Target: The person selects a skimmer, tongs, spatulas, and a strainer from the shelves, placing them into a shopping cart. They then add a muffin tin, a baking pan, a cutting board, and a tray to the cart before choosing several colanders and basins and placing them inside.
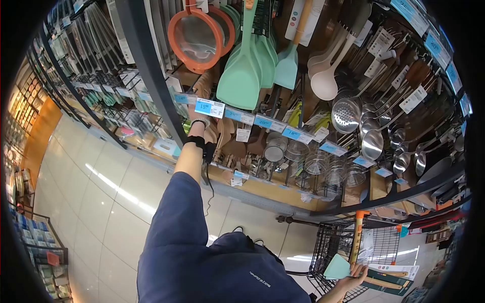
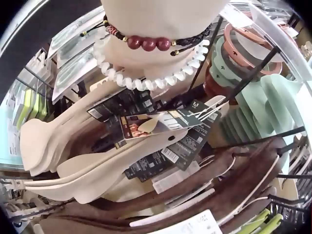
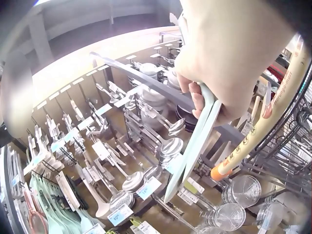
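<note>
My left arm reaches up to the shelf rail, where my left hand sits half hidden behind a price label; its fingers do not show. The left wrist view holds only my wrist with bead bracelets above hanging wooden spatulas with black tags. Low on the right, my right hand grips a mint green spatula over a black wire cart. In the right wrist view, the fingers curl round that mint spatula. A wooden handle with an orange end lies beside it.
Hooks carry mint spatulas, an orange-rimmed sieve, beige ladles, steel skimmers and ladles. Wire strainers hang lower. A packaged wooden tool lies in the cart. Pale tiled floor stretches left.
</note>
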Available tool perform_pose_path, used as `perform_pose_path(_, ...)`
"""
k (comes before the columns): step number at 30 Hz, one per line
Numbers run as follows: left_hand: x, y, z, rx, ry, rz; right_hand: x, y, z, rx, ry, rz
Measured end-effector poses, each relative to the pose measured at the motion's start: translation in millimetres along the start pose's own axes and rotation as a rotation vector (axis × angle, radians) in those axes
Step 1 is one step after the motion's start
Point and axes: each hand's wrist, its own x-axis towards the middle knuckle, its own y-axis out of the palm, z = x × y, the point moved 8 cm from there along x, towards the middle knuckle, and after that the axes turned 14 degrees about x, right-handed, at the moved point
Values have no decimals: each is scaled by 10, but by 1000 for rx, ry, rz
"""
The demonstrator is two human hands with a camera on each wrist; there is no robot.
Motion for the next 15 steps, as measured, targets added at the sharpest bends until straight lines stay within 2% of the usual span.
perform_pose_path(1, 0, 3, 3, 151, 31, -6, -10, 23, 1, -3, -2, 2)
perform_pose_path(2, -283, 104, -460, 924, 97, -53, -26, 19, -10, -5, -4, -29)
perform_pose_path(3, -334, 101, -497, 925, 97, -52, -40, 6, -23, -5, -7, -63)
perform_pose_path(5, -403, 147, -456, 131, -2, 57, -66, 9, -58, 7, 10, -48)
perform_pose_path(6, -762, 355, -1075, 931, 242, 6, -81, 13, -80, 19, 27, -29)
perform_pose_path(7, -754, 357, -1050, 932, 245, 8, -89, 23, -104, 31, 44, -8)
perform_pose_path(9, -707, 232, -937, 617, 119, -65, -44, -7, -130, 24, 54, 3)
perform_pose_path(13, -754, 248, -1101, 913, 271, -129, -29, 106, -238, -11, 61, 2)
perform_pose_path(14, -742, 240, -1135, 951, 405, -173, -23, 127, -287, 37, 98, 20)
perform_pose_path(15, -719, 202, -1089, 951, 404, -177, -20, 151, -314, 37, 101, 23)
